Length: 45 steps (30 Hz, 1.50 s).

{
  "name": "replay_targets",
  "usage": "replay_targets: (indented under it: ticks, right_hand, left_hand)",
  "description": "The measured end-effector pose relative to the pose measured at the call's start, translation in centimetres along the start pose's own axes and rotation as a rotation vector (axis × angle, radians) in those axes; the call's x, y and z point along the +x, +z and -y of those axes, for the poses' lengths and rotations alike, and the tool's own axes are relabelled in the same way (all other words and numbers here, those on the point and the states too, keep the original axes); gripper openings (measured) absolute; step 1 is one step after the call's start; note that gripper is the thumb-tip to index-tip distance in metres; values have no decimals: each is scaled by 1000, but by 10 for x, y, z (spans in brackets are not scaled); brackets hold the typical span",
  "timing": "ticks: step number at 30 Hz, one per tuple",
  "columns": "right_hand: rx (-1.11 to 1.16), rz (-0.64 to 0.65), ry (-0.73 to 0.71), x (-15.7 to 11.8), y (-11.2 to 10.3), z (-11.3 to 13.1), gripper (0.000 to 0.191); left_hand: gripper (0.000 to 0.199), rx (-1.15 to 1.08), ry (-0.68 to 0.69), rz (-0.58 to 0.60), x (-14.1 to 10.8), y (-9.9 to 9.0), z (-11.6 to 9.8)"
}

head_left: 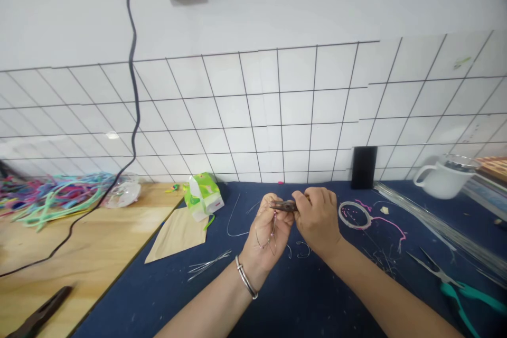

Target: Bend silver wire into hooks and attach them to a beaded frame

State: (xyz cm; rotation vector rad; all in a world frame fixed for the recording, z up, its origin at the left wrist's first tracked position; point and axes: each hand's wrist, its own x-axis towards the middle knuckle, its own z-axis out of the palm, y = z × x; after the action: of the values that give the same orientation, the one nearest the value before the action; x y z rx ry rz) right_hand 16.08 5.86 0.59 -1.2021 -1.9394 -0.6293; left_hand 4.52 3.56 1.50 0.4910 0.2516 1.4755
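Observation:
My left hand, with a silver bangle at the wrist, pinches a bent wire piece that carries small beads. Loops of this thin wire hang across the palm. My right hand is wrapped round dark pliers, whose jaws point left and reach the left fingertips. Whether the jaws grip the wire cannot be made out. Below the hands, small curled wire bits lie on the dark blue cloth.
Left are short wires, a green tissue pack and tangled pipe cleaners on a wooden board. Right are a beaded ring, teal-handled pliers, long wires, a white mug and a black phone-like slab.

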Motion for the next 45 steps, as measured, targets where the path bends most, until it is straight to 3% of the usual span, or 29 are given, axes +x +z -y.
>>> replay_targets:
  ticks: [11,20,34,45]
  right_hand:
    - [-71,-13,-26,1,1,-3,19]
    - [96,88,51,0,3,2,22]
    - [129,64,68,0,4,1,19]
    - [161,28,52,0,6,-5,20]
  left_hand:
    - [11,96,51,-3,-2,-5,1]
    - [14,235,101,-15,-1,-5,-5]
    - [14,422,255,-88,-2,-6,-7]
    - [13,473,218,87,4,-11,-22]
